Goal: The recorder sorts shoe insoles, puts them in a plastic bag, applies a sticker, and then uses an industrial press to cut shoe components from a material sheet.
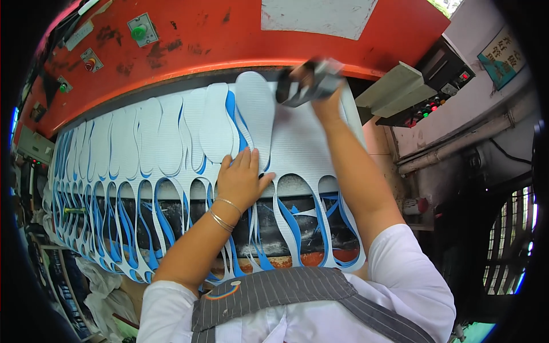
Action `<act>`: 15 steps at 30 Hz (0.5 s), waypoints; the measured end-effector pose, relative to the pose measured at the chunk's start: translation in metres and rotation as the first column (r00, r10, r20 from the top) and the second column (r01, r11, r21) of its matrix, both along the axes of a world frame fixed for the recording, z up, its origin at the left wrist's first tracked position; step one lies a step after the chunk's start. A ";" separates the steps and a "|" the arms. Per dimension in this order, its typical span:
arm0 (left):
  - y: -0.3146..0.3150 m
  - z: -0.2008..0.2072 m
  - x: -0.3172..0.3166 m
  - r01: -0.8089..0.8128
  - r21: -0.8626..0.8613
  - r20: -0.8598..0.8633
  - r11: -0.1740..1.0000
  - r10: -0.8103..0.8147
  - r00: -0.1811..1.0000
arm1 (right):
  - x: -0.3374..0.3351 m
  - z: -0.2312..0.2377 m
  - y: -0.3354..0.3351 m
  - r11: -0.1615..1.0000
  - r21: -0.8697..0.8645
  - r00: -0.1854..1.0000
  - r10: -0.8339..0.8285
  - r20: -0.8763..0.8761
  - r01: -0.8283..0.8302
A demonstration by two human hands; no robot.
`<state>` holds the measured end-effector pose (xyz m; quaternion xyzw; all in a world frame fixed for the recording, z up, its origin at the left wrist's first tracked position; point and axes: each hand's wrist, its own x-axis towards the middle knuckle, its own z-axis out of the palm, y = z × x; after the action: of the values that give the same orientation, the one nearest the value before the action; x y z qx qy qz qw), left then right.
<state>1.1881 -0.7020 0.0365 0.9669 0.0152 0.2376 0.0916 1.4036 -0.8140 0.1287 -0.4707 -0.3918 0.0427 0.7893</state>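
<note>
A ribbed white sheet (297, 137) with blue layers beneath lies before me, and insole shapes are cut along it. My left hand (241, 178) rests flat with fingers apart at the lower end of a loose white insole (254, 108). Over the sheet's far right part, my right hand (323, 102) grips a dark metal cutting die (293, 94), smeared by motion. Part of that hand is hidden behind the die. Other cut insoles (216, 123) lie in a row to the left, some overlapping.
An orange-red machine beam (200, 43) spans the far side, with a green button (139, 32) on it. Cut-out sheet webbing (291, 228) hangs over the near edge. At right stands a control box (434, 86) with lit buttons. Crumpled plastic (103, 297) lies lower left.
</note>
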 end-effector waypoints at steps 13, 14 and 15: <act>0.007 -0.012 0.083 -0.093 -0.160 0.000 0.983 0.094 0.996 | -0.012 -0.040 -0.014 0.158 -0.889 0.867 -0.350 0.356 0.429; 0.012 -0.015 0.078 -0.077 -0.196 0.050 0.978 0.088 0.995 | -0.023 -0.034 -0.021 0.328 -0.895 0.923 -0.333 0.191 0.303; 0.009 -0.016 0.072 -0.070 -0.200 0.052 0.977 0.082 0.995 | -0.034 -0.038 -0.044 0.415 -0.844 0.939 -0.205 0.277 0.340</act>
<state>1.2599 -0.6935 0.0205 0.9441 0.0729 0.2674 0.1785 1.3701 -0.8583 0.0904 -0.8685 -0.2816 0.0789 0.4002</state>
